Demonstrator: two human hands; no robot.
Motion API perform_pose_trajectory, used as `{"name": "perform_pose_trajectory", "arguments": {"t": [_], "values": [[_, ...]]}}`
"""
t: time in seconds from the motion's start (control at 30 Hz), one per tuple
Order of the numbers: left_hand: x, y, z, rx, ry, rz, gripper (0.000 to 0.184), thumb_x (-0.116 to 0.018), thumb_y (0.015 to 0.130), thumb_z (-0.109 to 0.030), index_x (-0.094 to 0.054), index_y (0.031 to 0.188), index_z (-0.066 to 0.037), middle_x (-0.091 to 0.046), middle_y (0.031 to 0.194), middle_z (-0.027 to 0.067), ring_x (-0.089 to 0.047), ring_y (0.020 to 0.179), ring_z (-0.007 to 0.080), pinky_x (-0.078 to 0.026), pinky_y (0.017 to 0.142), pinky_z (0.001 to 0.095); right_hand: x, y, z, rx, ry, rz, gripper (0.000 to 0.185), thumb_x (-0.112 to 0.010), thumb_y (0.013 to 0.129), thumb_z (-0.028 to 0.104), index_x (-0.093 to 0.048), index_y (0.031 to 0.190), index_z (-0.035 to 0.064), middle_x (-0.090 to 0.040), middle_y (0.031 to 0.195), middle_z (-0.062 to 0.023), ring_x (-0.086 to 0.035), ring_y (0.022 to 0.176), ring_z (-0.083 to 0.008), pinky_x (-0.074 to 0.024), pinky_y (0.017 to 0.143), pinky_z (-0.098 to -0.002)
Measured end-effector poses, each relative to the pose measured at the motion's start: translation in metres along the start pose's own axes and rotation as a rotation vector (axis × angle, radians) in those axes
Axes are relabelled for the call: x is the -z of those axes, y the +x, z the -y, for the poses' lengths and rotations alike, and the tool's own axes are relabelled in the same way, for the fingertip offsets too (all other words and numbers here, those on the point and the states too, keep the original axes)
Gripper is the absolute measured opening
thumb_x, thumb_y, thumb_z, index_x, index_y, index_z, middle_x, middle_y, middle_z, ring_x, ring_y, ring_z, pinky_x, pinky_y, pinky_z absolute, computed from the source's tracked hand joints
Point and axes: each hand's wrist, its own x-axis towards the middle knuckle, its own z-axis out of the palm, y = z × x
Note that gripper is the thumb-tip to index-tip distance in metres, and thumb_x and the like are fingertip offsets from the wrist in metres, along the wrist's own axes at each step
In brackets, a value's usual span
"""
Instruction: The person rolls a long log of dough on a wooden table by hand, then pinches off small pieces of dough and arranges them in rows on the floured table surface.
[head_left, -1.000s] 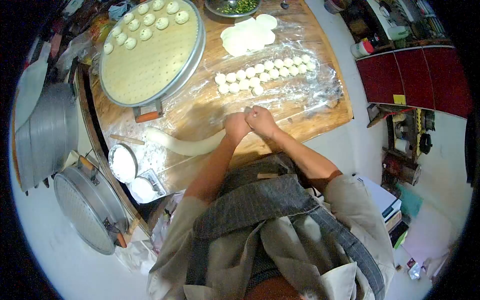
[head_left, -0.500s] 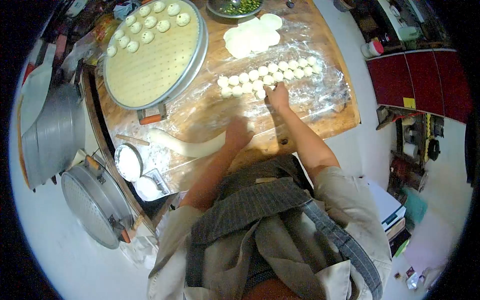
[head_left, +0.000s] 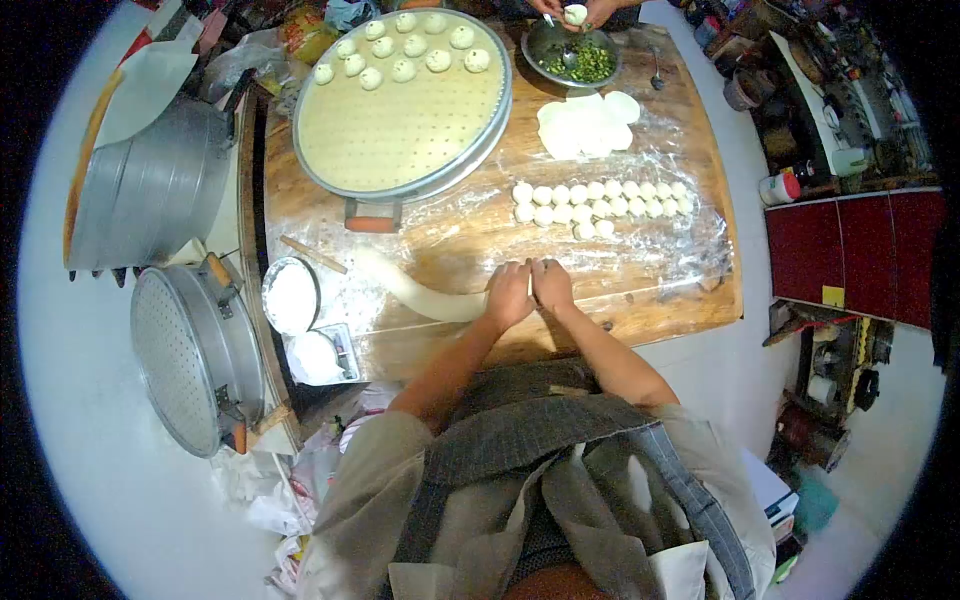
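A long dough roll (head_left: 425, 298) curves across the floured wooden table, and my left hand (head_left: 510, 293) is wrapped round its right end. My right hand (head_left: 552, 286) is closed right beside it, at the tip of the roll, with a bit of pale dough showing between the two hands. Beyond them lie small dough pieces (head_left: 603, 208) in two long rows, with a short third row of two nearest me. Flattened dough rounds (head_left: 587, 128) overlap in a pile farther back.
A steamer tray (head_left: 400, 130) with filled buns stands at the back left. Near a bowl of green filling (head_left: 590, 62), another person's hands hold a piece of dough. A rolling stick (head_left: 313, 254) and flour bowl (head_left: 291, 296) are at left.
My right hand has come back from the dough rows to my left hand at the roll's end. Another short row piece is there. The view has shifted, showing the other person's hands.
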Motion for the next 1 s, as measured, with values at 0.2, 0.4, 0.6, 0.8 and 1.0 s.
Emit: {"name": "perform_pose_trajectory", "arguments": {"t": [0.2,0.4,0.6,0.8,1.0], "values": [[-0.005,0.013,-0.007,0.09,-0.105,0.035,0.041,-0.072,0.074,-0.025,-0.064,0.106,-0.001,-0.065,0.101,0.0222,-0.061,0.096,0.0403,-0.049,0.084,0.0504,0.007,-0.011,0.008,0.182,0.115,-0.138,0.033,-0.055,0.092,0.027,-0.068,0.102,-0.0016,-0.067,0.101,-0.0275,-0.066,0.094,-0.0422,-0.0517,0.083,-0.0461],[-0.064,0.034,0.009,0.189,0.051,0.167,0.033,-0.073,0.076,-0.037,-0.068,0.074,-0.004,-0.068,0.079,0.0195,-0.066,0.074,0.0406,-0.052,0.07,0.0493,0.077,-0.019,0.0,0.194,0.239,0.097,0.026,-0.062,0.087,0.021,-0.068,0.101,-0.0002,-0.068,0.087,-0.0195,-0.065,0.085,-0.0261,-0.0518,0.079,-0.0388],[-0.036,0.041,-0.014,0.072,0.002,0.134,0.044,-0.076,0.074,-0.045,-0.067,0.084,-0.003,-0.066,0.084,0.0178,-0.064,0.082,0.0385,-0.051,0.074,0.0509,0.151,0.05,-0.07,-0.128,0.689,-0.031,0.023,-0.069,0.088,0.022,-0.066,0.093,-0.0002,-0.066,0.079,-0.0077,-0.059,0.059,-0.0141,-0.0486,0.053,-0.0309],[-0.019,0.031,-0.029,0.088,0.042,0.215,0.053,-0.076,0.074,-0.04,-0.061,0.106,-0.001,-0.06,0.113,0.02,-0.055,0.111,0.0382,-0.046,0.094,0.0489,0.145,0.11,-0.084,-0.121,0.597,-0.194,0.037,-0.072,0.079,0.02,-0.059,0.099,-0.0092,-0.067,0.081,-0.0161,-0.065,0.064,-0.0248,-0.0502,0.054,-0.0378],[-0.023,0.016,-0.018,-0.073,0.126,0.072,0.04,-0.07,0.079,-0.025,-0.059,0.109,-0.002,-0.06,0.108,0.0224,-0.056,0.106,0.0398,-0.046,0.094,0.05,0.142,0.104,-0.066,-0.034,0.055,-0.377,0.052,-0.072,0.084,0.038,-0.059,0.102,-0.0092,-0.068,0.094,-0.024,-0.067,0.087,-0.0361,-0.052,0.076,-0.0424]]}}
